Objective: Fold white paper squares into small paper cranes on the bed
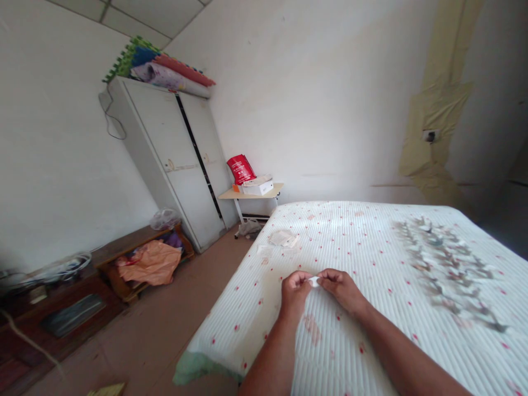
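Note:
Over the bed, my left hand (295, 291) and my right hand (341, 289) meet, fingertips nearly touching. Pinched between them is a small white piece of folded paper (314, 281); its exact shape is too small to tell. Both hands are closed on it from opposite sides. To the right, rows of small grey-and-white folded paper figures (451, 261), blurred but crane-like, stand on the bedspread (363, 350). Beyond my left hand lies a thin, pale stack of paper (284, 238).
A small table (227, 194) with a red bag (241, 169) and a white box (259, 188) stands past the bed's far left corner. A grey cabinet (173, 143) leans in view at the left. Below it is a low wooden stand (124, 239) with an orange cloth (152, 262).

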`<state>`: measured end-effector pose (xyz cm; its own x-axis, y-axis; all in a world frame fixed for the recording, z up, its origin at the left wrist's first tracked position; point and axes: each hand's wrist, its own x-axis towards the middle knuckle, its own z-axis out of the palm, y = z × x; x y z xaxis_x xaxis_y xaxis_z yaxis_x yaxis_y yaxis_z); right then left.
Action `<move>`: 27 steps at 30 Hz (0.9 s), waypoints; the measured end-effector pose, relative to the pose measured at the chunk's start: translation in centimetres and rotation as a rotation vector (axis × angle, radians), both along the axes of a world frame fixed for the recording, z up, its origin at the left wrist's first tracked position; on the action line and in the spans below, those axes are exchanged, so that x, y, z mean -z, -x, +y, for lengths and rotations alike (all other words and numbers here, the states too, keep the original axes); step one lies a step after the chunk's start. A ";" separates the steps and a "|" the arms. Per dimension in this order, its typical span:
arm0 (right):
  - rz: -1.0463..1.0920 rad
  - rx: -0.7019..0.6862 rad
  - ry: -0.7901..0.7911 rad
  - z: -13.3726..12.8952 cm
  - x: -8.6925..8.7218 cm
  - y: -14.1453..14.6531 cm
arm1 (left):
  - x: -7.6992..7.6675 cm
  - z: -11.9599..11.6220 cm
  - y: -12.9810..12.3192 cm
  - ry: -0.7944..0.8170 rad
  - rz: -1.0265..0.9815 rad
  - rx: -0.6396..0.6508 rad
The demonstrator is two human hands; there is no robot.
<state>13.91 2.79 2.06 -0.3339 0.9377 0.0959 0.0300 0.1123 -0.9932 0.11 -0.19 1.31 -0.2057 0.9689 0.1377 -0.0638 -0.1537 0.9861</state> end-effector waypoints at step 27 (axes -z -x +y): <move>-0.029 -0.012 -0.059 0.2 0.1 -0.5 | -0.4 -0.1 0.2 0.042 -0.004 -0.034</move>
